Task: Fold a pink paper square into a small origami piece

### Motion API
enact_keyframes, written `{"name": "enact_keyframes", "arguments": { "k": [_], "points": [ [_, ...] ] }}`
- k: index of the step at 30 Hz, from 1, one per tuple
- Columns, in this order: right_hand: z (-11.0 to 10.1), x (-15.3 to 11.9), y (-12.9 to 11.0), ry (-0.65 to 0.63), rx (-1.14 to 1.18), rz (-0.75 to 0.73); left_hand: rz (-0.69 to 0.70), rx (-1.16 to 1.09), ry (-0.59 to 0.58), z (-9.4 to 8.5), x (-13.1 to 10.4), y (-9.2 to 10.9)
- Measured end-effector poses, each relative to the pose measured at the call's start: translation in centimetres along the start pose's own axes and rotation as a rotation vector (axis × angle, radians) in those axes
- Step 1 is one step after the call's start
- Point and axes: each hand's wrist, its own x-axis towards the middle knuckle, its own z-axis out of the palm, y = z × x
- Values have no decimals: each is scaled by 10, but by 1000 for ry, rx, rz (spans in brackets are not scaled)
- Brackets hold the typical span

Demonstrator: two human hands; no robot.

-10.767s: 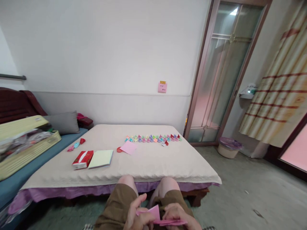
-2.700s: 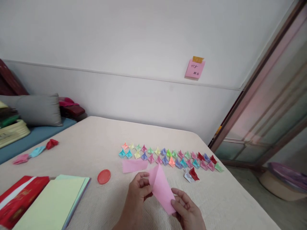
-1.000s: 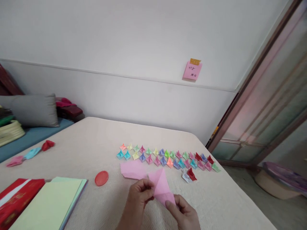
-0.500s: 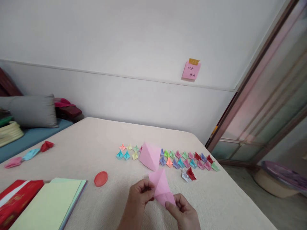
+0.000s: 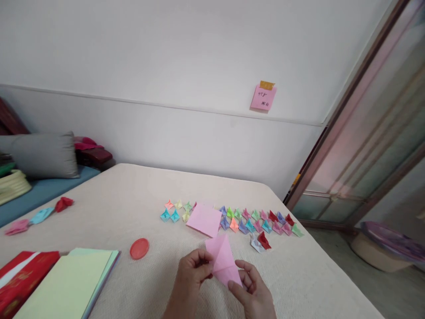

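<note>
A folded piece of pink paper (image 5: 223, 261) is held up over the near part of the table, with creases across it and a pointed top. My left hand (image 5: 195, 270) pinches its left edge between thumb and fingers. At the lower right corner, the thumb of my right hand (image 5: 253, 283) presses on the paper, the other fingers curled behind and beside it. Just beyond my hands a square pink sheet (image 5: 205, 219) lies over part of the rows of small folded paper boats (image 5: 249, 225), hiding some of them.
Left of my hands sits a round red lid (image 5: 139, 249). A stack of coloured paper (image 5: 66, 283) and a red packet (image 5: 23, 279) lie at the near left. Several folded papers (image 5: 42, 215) rest by the left edge. A pink note (image 5: 263, 97) is taped to the wall.
The separate pink sheet was tilted up with a bent look and now lies flatter over the boats. My right fingers have lifted and spread slightly, while my left hand keeps its pinch.
</note>
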Motion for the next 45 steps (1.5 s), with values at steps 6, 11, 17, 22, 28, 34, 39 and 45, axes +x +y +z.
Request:
{"name": "enact_keyframes", "arguments": {
  "k": [6,11,17,22,28,34,39,45],
  "points": [
    [1,-2,-7,14,-1,4,-5,-49,32,4,-5,0],
    [-5,-1,-14,-11,-9,24,-75,-54,95,7,-12,1],
    [-7,1,-15,-14,11,2,-170,53,-100,9,-14,-9],
    [-7,0,-13,-52,2,12,-167,106,-134,12,-15,-13],
    [-8,-1,-13,-37,51,39,-141,163,-125,14,-17,-6],
    [-8,-2,-14,-8,69,57,-146,195,-139,14,-18,-6],
    [-8,-1,-13,-12,78,52,-144,193,-144,14,-17,-7],
    [-9,-1,-14,-15,68,70,-145,191,-135,14,-17,-7]
  ]
}}
